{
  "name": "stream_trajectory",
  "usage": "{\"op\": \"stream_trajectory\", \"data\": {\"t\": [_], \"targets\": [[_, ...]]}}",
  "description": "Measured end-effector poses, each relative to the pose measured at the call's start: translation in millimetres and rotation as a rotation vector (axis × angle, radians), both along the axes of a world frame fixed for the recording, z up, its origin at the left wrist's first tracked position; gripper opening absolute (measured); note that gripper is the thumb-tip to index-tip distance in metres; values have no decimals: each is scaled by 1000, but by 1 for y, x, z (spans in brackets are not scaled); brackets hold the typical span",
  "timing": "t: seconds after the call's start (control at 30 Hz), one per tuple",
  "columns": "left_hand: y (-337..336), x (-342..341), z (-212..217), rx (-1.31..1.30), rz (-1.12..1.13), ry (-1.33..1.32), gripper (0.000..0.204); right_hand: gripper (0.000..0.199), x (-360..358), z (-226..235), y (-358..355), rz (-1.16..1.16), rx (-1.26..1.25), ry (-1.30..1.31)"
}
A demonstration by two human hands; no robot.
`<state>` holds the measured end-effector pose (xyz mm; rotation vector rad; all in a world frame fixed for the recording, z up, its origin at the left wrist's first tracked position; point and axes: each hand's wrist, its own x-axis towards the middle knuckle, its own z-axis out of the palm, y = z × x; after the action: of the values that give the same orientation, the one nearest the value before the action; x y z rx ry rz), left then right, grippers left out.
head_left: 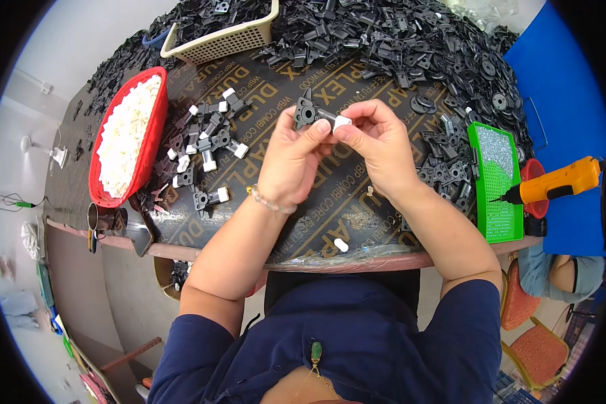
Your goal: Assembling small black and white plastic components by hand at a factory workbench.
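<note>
Above the middle of the table, my left hand is closed on a black plastic bracket with a round-holed flange and a short stem. My right hand pinches a white plastic cap at the stem's end; how far it sits on the stem is hidden by the fingers. To the left of my hands lie several black brackets with white caps. One loose white cap rests near the table's front edge.
A red basket full of white caps stands at left, a cream basket at the back. Black parts heap along the far side. At right are a green tray with small metal pieces and an orange power screwdriver.
</note>
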<state>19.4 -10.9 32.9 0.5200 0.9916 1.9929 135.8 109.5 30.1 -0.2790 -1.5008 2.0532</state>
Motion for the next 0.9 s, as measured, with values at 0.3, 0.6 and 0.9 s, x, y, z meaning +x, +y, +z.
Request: {"op": "stream_trajectory", "data": {"t": [0.3, 0.6, 0.9], "targets": [[-2, 6, 4, 300, -277, -455, 41, 83, -30, 49, 20, 296, 353, -100], [5, -27, -18, 280, 148, -630, 57, 83, -147, 48, -45, 92, 1176, -67], [-19, -80, 28, 185, 259, -322, 49, 82, -151, 58, -7, 69, 1232, 105]]}}
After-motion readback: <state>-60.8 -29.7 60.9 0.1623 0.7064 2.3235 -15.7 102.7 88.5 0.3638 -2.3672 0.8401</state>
